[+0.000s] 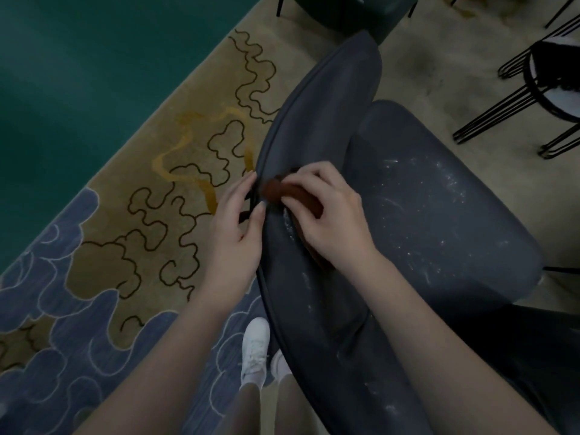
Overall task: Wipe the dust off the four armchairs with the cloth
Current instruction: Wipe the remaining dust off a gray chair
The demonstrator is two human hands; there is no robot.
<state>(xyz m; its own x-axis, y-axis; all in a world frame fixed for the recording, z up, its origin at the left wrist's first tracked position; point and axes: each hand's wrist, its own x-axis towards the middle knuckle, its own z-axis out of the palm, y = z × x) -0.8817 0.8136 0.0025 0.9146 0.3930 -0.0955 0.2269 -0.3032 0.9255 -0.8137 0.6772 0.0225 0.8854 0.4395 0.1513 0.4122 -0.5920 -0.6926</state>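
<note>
A dark grey armchair fills the middle and right of the head view, its seat and backrest flecked with white dust. My right hand grips a brown cloth against the inner face of the backrest near its top edge. My left hand holds the rim of the backrest from the outside, thumb on the rim right next to the cloth. Most of the cloth is hidden under my right hand.
A second dark armchair stands at the top. A side table with thin black wire legs stands at the upper right. A patterned carpet lies to the left, and my white shoe stands beside the chair.
</note>
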